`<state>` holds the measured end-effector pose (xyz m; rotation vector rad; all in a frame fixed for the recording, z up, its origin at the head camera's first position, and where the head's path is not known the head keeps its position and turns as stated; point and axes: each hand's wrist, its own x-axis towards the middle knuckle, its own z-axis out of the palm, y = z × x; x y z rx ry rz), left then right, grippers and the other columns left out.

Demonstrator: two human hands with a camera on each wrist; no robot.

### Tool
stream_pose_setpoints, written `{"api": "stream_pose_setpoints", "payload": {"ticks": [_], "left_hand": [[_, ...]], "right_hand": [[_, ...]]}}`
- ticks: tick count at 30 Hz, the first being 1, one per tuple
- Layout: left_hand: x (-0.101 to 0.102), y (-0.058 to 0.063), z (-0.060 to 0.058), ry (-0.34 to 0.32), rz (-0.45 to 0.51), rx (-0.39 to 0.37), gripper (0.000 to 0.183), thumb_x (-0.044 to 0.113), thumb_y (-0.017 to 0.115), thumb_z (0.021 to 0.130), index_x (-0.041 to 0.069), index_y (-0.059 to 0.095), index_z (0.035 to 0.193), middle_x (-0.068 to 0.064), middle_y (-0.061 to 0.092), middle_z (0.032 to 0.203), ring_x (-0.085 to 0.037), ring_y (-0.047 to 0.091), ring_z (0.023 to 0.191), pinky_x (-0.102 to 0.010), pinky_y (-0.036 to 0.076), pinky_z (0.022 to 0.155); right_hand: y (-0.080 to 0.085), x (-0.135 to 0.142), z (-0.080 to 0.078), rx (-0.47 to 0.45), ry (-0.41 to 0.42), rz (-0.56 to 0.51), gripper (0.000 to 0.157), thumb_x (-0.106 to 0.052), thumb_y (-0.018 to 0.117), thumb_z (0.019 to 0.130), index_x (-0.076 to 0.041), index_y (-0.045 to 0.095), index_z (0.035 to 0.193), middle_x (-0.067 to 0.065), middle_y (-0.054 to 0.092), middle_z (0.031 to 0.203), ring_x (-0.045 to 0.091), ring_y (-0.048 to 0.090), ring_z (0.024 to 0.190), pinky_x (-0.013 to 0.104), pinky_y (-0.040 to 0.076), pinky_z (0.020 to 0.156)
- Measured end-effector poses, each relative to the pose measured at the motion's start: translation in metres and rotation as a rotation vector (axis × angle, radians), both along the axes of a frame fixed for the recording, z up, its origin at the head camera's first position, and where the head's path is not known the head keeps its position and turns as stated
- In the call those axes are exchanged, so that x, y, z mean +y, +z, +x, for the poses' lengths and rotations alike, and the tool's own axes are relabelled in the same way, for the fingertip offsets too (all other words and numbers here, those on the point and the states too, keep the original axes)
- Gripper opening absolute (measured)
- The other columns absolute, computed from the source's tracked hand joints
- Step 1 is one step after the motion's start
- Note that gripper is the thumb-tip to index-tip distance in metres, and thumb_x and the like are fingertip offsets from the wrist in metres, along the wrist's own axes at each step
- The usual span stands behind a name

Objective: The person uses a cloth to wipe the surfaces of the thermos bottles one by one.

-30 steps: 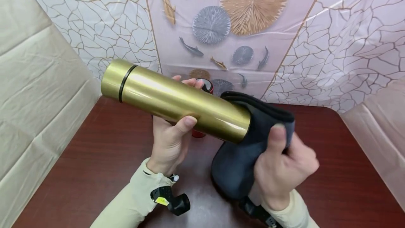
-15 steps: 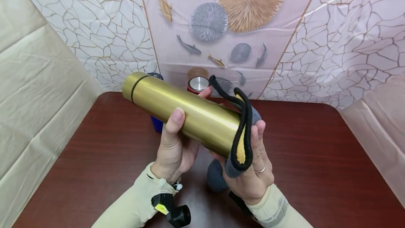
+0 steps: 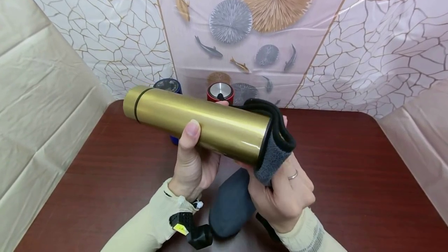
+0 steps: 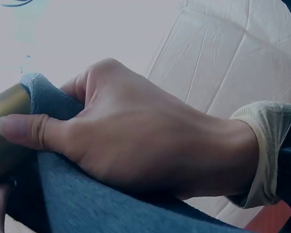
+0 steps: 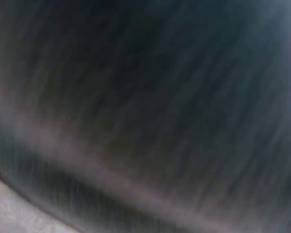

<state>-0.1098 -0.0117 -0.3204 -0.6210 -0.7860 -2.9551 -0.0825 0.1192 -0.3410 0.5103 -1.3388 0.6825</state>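
Observation:
A gold vacuum flask [image 3: 203, 123] with a black ring below its cap lies tilted across the head view, cap to the left. Thumb in front, my left hand [image 3: 192, 162] grips it around the middle. My right hand [image 3: 283, 189] holds a dark grey cloth [image 3: 273, 160] with black edging against the flask's bottom end. A long part of the cloth hangs below the hands. In the left wrist view, the right hand's thumb lies on the gold flask [image 4: 7, 126], with the cloth [image 4: 58, 99] bunched in the grip. Blurred dark fabric [image 5: 160, 107] fills most of the right wrist view.
Behind the flask stand a red container [image 3: 220, 90] with a silver top and a blue container [image 3: 169, 85], both partly hidden. The dark red wooden table [image 3: 350, 166] meets patterned sheeting at the back and beige sheeting [image 3: 42, 108] at the left.
The right hand has gone from holding the cloth's edge out at the right to cupping it under the flask's bottom, then gripping it there. The flask has tilted slightly; the left hand keeps its grip.

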Motion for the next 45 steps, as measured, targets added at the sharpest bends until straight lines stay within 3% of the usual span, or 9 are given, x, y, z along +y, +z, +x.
{"api": "stream_pose_setpoints", "payload": {"ticks": [8, 11, 15, 18, 22, 28, 34, 41, 45], "left_hand": [[-0.002, -0.003, -0.005, 0.154, -0.016, 0.056, 0.061, 0.04, 0.087, 0.079, 0.01, 0.056, 0.122, -0.006, 0.07, 0.119, -0.016, 0.067, 0.101, -0.032, 0.058, 0.087], [-0.001, -0.003, -0.004, 0.18, -0.014, 0.049, 0.058, 0.037, 0.087, 0.079, 0.01, 0.055, 0.119, -0.007, 0.071, 0.117, -0.017, 0.067, 0.102, -0.033, 0.057, 0.089], [-0.001, 0.0, -0.002, 0.128, -0.016, -0.011, 0.06, 0.037, 0.088, 0.078, 0.009, 0.053, 0.119, -0.008, 0.07, 0.115, -0.017, 0.069, 0.102, -0.033, 0.057, 0.09], [-0.001, 0.001, -0.001, 0.091, -0.027, -0.053, 0.064, 0.039, 0.089, 0.077, 0.009, 0.052, 0.12, -0.007, 0.069, 0.115, -0.017, 0.069, 0.101, -0.031, 0.058, 0.089], [-0.001, 0.002, 0.0, 0.097, -0.062, -0.06, 0.067, 0.044, 0.09, 0.074, 0.009, 0.053, 0.118, -0.003, 0.067, 0.111, -0.014, 0.067, 0.097, -0.028, 0.056, 0.087], [0.0, 0.003, 0.0, 0.106, -0.056, -0.008, 0.062, 0.042, 0.088, 0.077, 0.009, 0.054, 0.118, -0.002, 0.066, 0.109, -0.014, 0.067, 0.095, -0.029, 0.057, 0.087], [0.001, 0.002, 0.0, 0.124, -0.011, 0.028, 0.06, 0.039, 0.087, 0.079, 0.009, 0.055, 0.12, -0.005, 0.069, 0.114, -0.016, 0.067, 0.1, -0.031, 0.057, 0.09], [0.0, -0.003, -0.003, 0.264, -0.062, 0.046, 0.054, 0.036, 0.088, 0.079, 0.009, 0.057, 0.114, -0.005, 0.072, 0.109, -0.016, 0.07, 0.095, -0.03, 0.059, 0.083], [-0.002, -0.001, -0.002, 0.307, -0.099, 0.043, 0.056, 0.039, 0.088, 0.079, 0.009, 0.058, 0.115, -0.005, 0.074, 0.107, -0.015, 0.069, 0.091, -0.029, 0.058, 0.078]], "right_hand": [[0.007, -0.006, -0.011, 0.229, 0.11, -0.12, 0.036, -0.017, 0.096, 0.069, 0.013, 0.075, 0.071, 0.032, 0.07, 0.071, 0.036, 0.073, 0.063, 0.036, 0.063, 0.068], [0.008, -0.007, -0.011, 0.237, 0.079, -0.074, 0.035, -0.019, 0.092, 0.075, 0.012, 0.076, 0.076, 0.032, 0.071, 0.074, 0.035, 0.073, 0.063, 0.037, 0.063, 0.068], [0.007, -0.008, -0.015, 0.265, 0.049, -0.002, 0.033, -0.019, 0.089, 0.08, 0.008, 0.078, 0.096, 0.032, 0.074, 0.092, 0.038, 0.076, 0.078, 0.042, 0.063, 0.076], [0.004, -0.007, -0.015, 0.221, 0.087, 0.034, 0.041, -0.016, 0.087, 0.082, 0.007, 0.074, 0.113, 0.033, 0.071, 0.11, 0.043, 0.074, 0.1, 0.046, 0.061, 0.087], [0.001, -0.002, -0.01, 0.07, 0.1, 0.071, 0.053, -0.019, 0.083, 0.086, 0.012, 0.065, 0.126, 0.037, 0.064, 0.125, 0.049, 0.066, 0.117, 0.045, 0.057, 0.098], [0.004, 0.003, 0.002, -0.107, 0.014, 0.093, 0.051, -0.029, 0.078, 0.091, 0.015, 0.069, 0.114, 0.035, 0.069, 0.116, 0.046, 0.073, 0.099, 0.034, 0.058, 0.096], [0.004, 0.002, 0.007, -0.088, 0.003, 0.027, 0.034, -0.021, 0.086, 0.084, 0.01, 0.077, 0.095, 0.026, 0.076, 0.094, 0.038, 0.076, 0.082, 0.033, 0.062, 0.083], [0.006, 0.001, 0.004, -0.032, -0.037, -0.048, 0.028, -0.024, 0.09, 0.078, 0.002, 0.08, 0.081, 0.018, 0.077, 0.077, 0.03, 0.072, 0.059, 0.034, 0.054, 0.056], [0.006, -0.003, 0.0, 0.006, -0.022, -0.056, 0.03, -0.024, 0.089, 0.08, 0.004, 0.079, 0.081, 0.02, 0.076, 0.077, 0.031, 0.073, 0.06, 0.033, 0.058, 0.058]]}}
